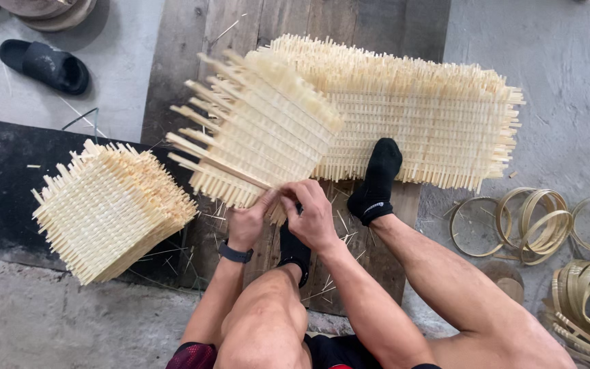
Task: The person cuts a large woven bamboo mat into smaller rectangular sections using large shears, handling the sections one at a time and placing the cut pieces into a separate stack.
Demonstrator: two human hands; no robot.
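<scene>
A woven bamboo mat (257, 130) is held tilted above the floor, its loose strip ends fanning out to the left and top. It is gripped at its lower edge by both hands, which are close together and touching. The left hand (248, 222) is closed on the edge from below, with a dark watch (235, 253) on its wrist. The right hand (312, 215) is clamped on the same edge just beside it, fingers curled over the strips.

Behind the held mat, a large stack of mats (431, 116) is laid on a wooden board (192, 41), and its near edge is pressed by a foot in a black sock (377, 181). A second socked foot (295, 253) is partly hidden under the hands. A smaller stack (107, 208) is set at the left, well apart from the hands, on a dark sheet (1, 191). Bamboo hoops (534, 222) are scattered on the concrete floor (561, 75) at the right. A black sandal (46, 65) is seen at the upper left.
</scene>
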